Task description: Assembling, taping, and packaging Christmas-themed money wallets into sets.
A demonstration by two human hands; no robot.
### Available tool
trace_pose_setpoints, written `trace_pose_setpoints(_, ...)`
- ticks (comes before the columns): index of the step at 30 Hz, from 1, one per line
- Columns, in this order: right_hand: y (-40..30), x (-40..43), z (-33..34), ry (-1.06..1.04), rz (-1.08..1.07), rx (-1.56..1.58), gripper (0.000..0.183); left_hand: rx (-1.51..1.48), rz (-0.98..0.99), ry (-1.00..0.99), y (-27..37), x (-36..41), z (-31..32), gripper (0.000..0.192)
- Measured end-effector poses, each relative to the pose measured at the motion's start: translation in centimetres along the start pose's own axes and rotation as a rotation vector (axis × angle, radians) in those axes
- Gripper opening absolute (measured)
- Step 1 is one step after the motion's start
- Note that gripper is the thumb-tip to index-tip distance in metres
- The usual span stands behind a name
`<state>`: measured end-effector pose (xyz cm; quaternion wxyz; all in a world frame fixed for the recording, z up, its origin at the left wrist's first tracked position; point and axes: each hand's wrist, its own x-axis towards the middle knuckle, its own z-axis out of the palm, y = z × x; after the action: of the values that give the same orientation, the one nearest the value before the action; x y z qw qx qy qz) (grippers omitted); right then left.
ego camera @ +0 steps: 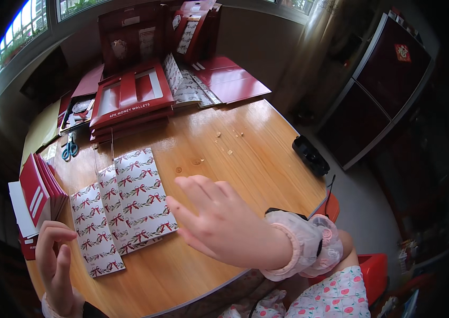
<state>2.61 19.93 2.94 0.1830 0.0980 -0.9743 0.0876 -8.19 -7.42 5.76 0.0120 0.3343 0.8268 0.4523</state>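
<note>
Several white cards printed with garlands and red bows lie on the wooden table before me, in overlapping columns. My right hand hovers palm-down at their right edge, fingers spread and holding nothing. Whether its fingertips touch the nearest card cannot be told. To the left, my left hand is raised with curled fingers, thumb and forefinger apart, nothing between them. It is close to the leftmost printed card. Just beyond that hand stands a bundle of folded red card wallets, with white card beside it.
Stacked red window boxes stand at the back, near upright red packages and flat red sheets. Teal-handled scissors lie by an open box of scraps. A black object sits at the table's right edge. Crumbs dot the wood.
</note>
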Motion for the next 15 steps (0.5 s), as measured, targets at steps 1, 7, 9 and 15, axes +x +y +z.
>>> trace_pose_setpoints(1, -0.1, 0.8, 0.7, 0.027, -0.043, 0.006, 0.045, 0.022, -0.034, 0.029, -0.3, 0.1, 0.0, 0.016)
trace_pose_setpoints(7, -0.9, 3.4, 6.0, 0.261, -0.104, 0.054, 0.046, 0.170, -0.079, 0.160, -1.4, 0.3, 0.4, 0.021)
trace_pose_setpoints(9, -1.1, 3.0, 6.5, 0.241, -0.132, 0.055, 0.052, 0.197, -0.054, 0.135, -1.6, 0.5, 0.8, 0.021)
trace_pose_setpoints(15, -0.7, 2.8, 4.9, 0.340, -0.188, 0.484, 0.059, 0.143, 0.098, -0.276, 0.1, 0.6, 1.8, 0.026)
